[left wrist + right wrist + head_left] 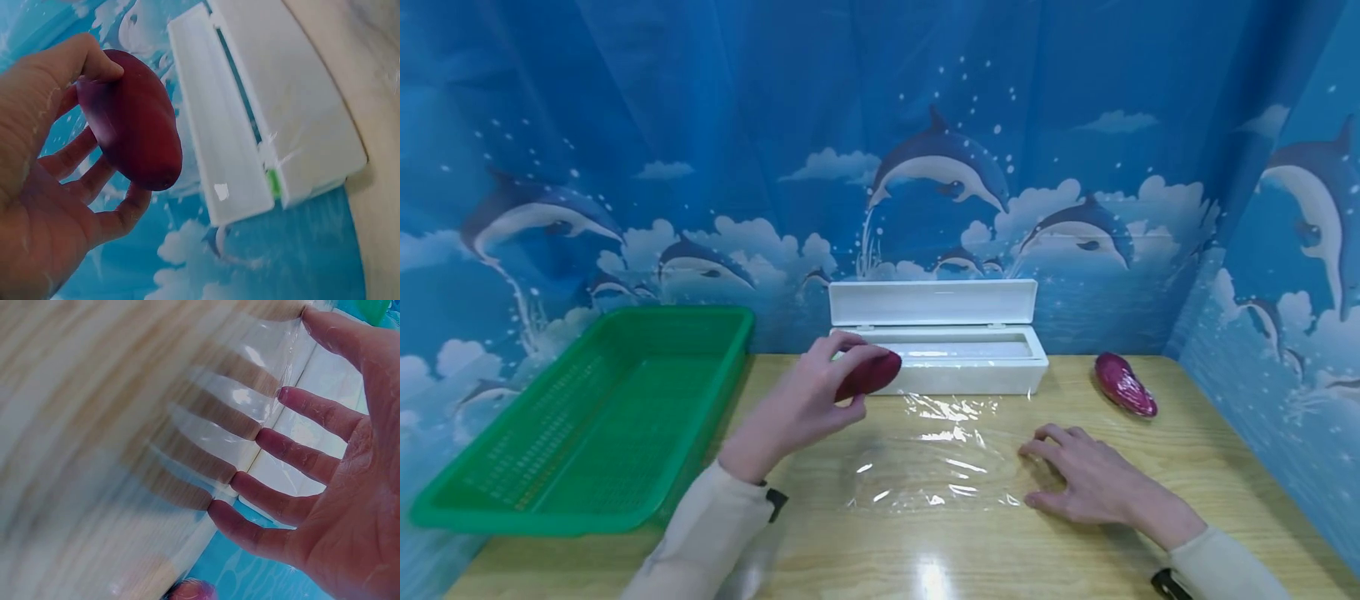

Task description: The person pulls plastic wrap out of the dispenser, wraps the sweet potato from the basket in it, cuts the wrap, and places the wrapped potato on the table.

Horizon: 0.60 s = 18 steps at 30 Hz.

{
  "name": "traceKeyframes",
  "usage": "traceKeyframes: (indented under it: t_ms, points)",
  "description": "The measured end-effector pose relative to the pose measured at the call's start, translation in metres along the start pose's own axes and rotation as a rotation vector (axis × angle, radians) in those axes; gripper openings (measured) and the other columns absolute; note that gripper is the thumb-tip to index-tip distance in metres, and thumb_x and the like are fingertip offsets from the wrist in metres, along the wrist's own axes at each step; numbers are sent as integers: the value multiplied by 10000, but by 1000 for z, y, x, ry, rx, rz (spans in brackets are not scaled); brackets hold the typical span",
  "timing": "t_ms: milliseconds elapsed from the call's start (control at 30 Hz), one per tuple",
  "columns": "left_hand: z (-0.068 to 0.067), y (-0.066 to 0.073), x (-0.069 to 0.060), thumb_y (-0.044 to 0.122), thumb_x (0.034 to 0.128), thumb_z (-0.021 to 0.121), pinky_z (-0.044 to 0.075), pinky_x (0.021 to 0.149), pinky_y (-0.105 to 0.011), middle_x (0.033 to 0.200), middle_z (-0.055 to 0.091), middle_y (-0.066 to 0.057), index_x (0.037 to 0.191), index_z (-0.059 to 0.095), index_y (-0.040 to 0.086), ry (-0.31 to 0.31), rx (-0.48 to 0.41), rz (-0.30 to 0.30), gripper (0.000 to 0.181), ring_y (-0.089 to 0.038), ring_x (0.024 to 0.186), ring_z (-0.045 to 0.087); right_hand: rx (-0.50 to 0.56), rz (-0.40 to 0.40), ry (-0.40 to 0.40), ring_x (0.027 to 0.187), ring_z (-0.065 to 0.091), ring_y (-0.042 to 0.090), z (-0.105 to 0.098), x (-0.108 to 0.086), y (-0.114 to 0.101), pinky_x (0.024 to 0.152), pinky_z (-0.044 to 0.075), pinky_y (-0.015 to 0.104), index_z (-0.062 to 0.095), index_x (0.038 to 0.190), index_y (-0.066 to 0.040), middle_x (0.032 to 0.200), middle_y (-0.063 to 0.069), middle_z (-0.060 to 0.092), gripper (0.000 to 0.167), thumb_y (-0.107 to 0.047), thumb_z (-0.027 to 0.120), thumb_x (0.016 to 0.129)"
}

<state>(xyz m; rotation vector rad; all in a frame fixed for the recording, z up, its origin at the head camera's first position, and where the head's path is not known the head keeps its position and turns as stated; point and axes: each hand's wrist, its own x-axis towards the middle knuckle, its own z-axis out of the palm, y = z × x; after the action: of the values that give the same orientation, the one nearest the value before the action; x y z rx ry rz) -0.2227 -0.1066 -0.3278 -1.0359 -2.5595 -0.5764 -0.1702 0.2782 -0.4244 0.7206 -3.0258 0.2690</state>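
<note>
In the head view, the left hand [812, 383] is holding a dark red oblong piece [874, 375] above the tabletop [1037, 575], in front of the left part of a white film box [970, 377] whose lid [932, 304] is standing raised. A sheet of clear film [940, 467] is lying spread before the box, with nothing resting on it. A second, purple-red piece [1124, 385] is lying at the far right, apparently wrapped already (its skin is glinting as film does). So one piece is looking finished, while the held one is waiting for its film. The right hand [1086, 477] is arching low beside the sheet's right edge, and a green basket [512, 522] is sitting at the left.

In the left wrist view, the left grip is clasping the dark red piece, the thumb pressing near one end and the fingers curving behind it; no film is showing around it.

In the right wrist view, the right grip is spreading, its fingers nearly straight and fanned, the fingertips touching down at the film; it is holding no solid thing, though whether it is catching the film's edge I cannot tell.
</note>
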Motion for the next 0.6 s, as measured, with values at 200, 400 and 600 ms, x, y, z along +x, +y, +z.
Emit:
traceKeyframes:
  t_ms: [200, 400, 600]
  points:
    - [25, 8, 7, 140, 812, 836, 613, 899, -343, 1351, 597, -50, 1388, 602, 254, -92, 2, 37, 632, -224, 1186, 600, -2, -2, 1, 1095, 631, 352, 0, 0, 0, 837, 557, 604, 678, 1270, -210, 1272, 99, 633, 611, -591, 776, 802]
    - [45, 14, 12, 122, 823, 830, 588, 949, -374, 1352, 598, -56, 1404, 582, 259, -165, -39, 39, 647, -228, 1199, 582, -10, -11, 11, 1087, 634, 344, 0, 0, -1, 833, 560, 594, 680, 1267, -211, 1269, 96, 635, 608, -591, 775, 803]
    - [59, 18, 19, 129, 844, 813, 565, 1000, -371, 1372, 590, -40, 1419, 572, 261, -214, -70, 21, 637, -211, 1220, 576, -16, -24, 26, 1073, 637, 341, -1, -1, -1, 817, 564, 585, 681, 1260, -211, 1261, 97, 638, 602, -594, 773, 804]
